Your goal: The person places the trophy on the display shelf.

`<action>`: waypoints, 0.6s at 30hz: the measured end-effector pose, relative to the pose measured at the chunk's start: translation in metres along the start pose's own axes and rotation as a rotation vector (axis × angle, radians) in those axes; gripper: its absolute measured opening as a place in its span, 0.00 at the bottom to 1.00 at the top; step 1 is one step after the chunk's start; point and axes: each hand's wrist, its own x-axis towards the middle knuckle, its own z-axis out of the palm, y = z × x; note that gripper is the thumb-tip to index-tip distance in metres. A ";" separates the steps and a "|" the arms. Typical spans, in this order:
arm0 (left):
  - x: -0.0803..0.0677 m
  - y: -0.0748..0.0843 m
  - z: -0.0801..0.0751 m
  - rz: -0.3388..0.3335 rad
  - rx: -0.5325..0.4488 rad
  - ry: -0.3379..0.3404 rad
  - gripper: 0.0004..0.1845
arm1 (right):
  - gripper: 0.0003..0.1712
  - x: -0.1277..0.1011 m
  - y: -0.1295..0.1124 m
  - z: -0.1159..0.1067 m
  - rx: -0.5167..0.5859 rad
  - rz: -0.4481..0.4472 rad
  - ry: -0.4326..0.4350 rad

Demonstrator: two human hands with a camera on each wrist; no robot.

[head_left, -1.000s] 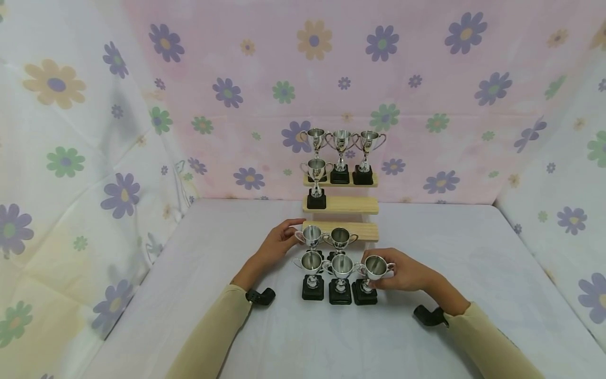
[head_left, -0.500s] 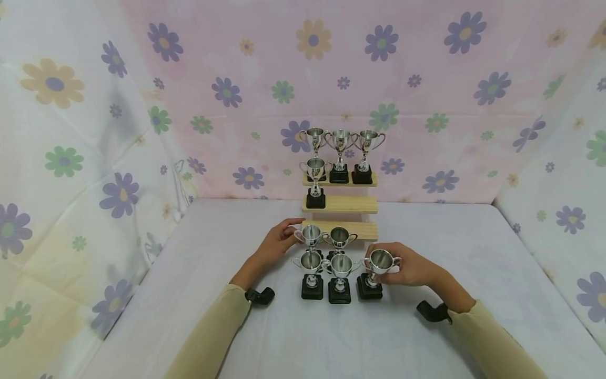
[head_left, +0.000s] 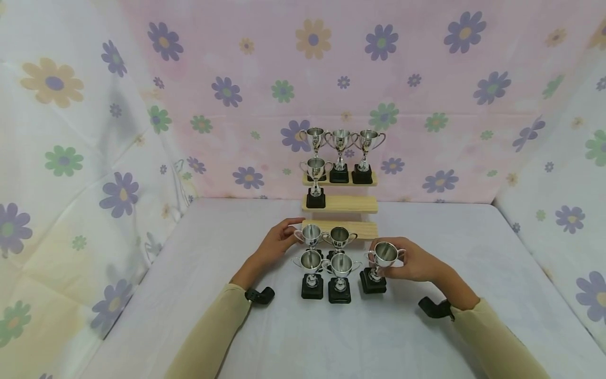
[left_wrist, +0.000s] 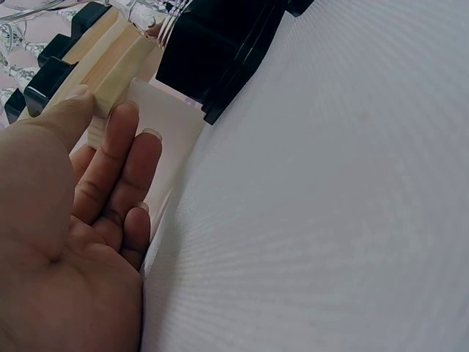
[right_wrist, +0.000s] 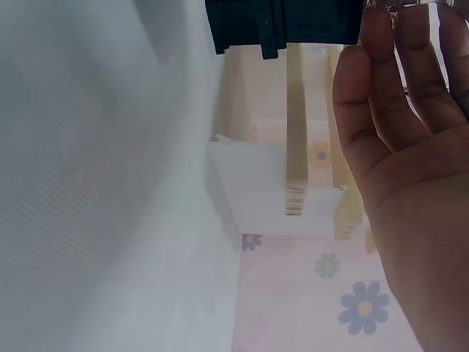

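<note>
In the head view my right hand point(head_left: 411, 261) grips a small silver trophy cup point(head_left: 385, 255) by its stem, its black base leaning slightly, right of the other cups. The right wrist view shows that base point(right_wrist: 293, 22) beyond the fingertips. My left hand point(head_left: 274, 243) holds the left end of the lowest wooden shelf point(head_left: 366, 229); in the left wrist view its thumb lies against the board point(left_wrist: 117, 70) with the fingers curled below. Two trophies, a left one point(head_left: 311, 261) and a right one point(head_left: 341, 266), stand in the front row on the table.
Behind that front row stand two more trophies point(head_left: 340, 238), partly hidden, before the three-step wooden rack. The middle shelf point(head_left: 350, 204) bears one trophy point(head_left: 315, 169) at its left; the top shelf point(head_left: 371, 181) bears three. A flowered cloth point(head_left: 312, 68) hangs behind the white table point(head_left: 227, 337).
My right hand has drawn its trophy away from the front row, to the right and slightly toward the rack, tilting it a little. My left hand stays at the shelf end.
</note>
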 end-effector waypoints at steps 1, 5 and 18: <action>0.000 -0.001 0.000 0.001 -0.001 0.000 0.26 | 0.19 0.000 -0.001 -0.001 0.004 -0.001 0.002; 0.001 -0.002 0.000 0.005 0.009 -0.001 0.27 | 0.18 0.001 -0.004 -0.002 0.007 0.003 0.012; 0.000 0.001 0.000 0.004 0.002 0.005 0.26 | 0.19 0.003 -0.011 -0.008 -0.020 0.025 0.092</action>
